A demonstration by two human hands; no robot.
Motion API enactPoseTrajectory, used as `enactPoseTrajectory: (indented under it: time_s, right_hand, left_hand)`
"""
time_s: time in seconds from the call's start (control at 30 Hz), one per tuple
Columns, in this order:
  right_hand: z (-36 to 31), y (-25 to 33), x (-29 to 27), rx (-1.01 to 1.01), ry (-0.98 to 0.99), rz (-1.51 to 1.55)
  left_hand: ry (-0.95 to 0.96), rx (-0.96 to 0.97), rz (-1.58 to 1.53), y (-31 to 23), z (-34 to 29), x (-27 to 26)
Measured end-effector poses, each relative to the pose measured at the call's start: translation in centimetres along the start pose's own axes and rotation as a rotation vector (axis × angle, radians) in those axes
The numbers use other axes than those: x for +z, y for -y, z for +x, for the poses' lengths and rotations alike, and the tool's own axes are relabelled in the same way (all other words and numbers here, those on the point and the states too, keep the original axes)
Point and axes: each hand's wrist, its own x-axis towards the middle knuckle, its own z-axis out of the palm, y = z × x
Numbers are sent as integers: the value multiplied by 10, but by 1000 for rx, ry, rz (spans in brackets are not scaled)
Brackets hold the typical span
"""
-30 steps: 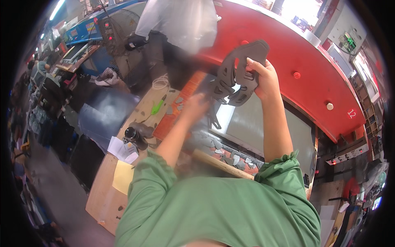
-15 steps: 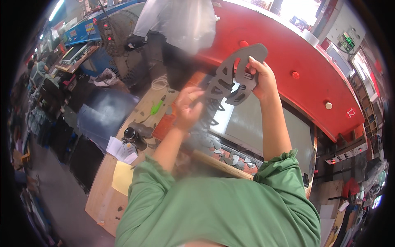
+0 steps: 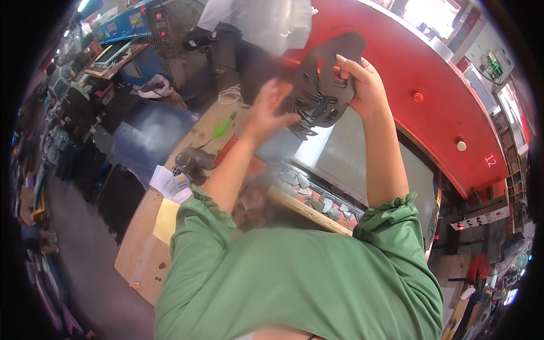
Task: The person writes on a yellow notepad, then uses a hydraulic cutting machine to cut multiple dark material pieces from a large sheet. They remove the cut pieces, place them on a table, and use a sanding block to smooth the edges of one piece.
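My right hand (image 3: 367,85) pinches a sheaf of dark grey cut-out pieces (image 3: 326,85) by their right side, thumb on top. They are flat and thin, shaped like shoe uppers, with slots and several openings, and they hang over the red machine's work surface. To their left is my left hand (image 3: 262,118), a little blurred, its fingers apart. Its thumb reaches to the lower left edge of the pieces; whether it touches them I cannot tell. Nothing shows in its grasp.
A red machine (image 3: 419,116) curves across the front, above a grey board (image 3: 345,158). Nearer lie grey scraps (image 3: 326,205) behind a wooden bar (image 3: 309,211). On the wooden table (image 3: 139,249) at left are a green-handled tool (image 3: 225,126), a dark bottle (image 3: 192,161) and papers (image 3: 170,182).
The grey pieces have been lifted slightly and tilted, so they look darker and less spread. My left hand has turned, its thumb now stretched toward them. The whole view has shifted slightly.
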Motion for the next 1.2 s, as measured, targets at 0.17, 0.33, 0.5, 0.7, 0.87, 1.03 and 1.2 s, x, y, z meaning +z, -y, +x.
enactPoseTrajectory:
  time_s: [0.17, 0.33, 0.5, 0.7, 0.87, 1.03, 1.2]
  right_hand:
    - [-2, -3, 24, -8, 9, -11]
    - [-2, -2, 28, -1, 32, -18]
    - [-2, 0, 19, -20, -28, 5]
    - [-2, 3, 13, -48, -62, 15]
    - [-5, 8, 15, -63, -71, 23]
    - [-7, 9, 16, -59, -60, -5]
    - [-5, 4, 15, -68, -63, 23]
  left_hand:
    - [-79, -190, -285, 5, -19, 24]
    - [-44, -407, -587, -7, -32, 8]
    - [58, -437, -696, -18, -30, 0]
    - [116, -448, -698, -18, -33, 1]
    - [66, -548, -659, -20, -41, 10]
    - [3, -478, -531, -24, -47, 12]
    - [-157, -311, -174, -14, -51, 9]
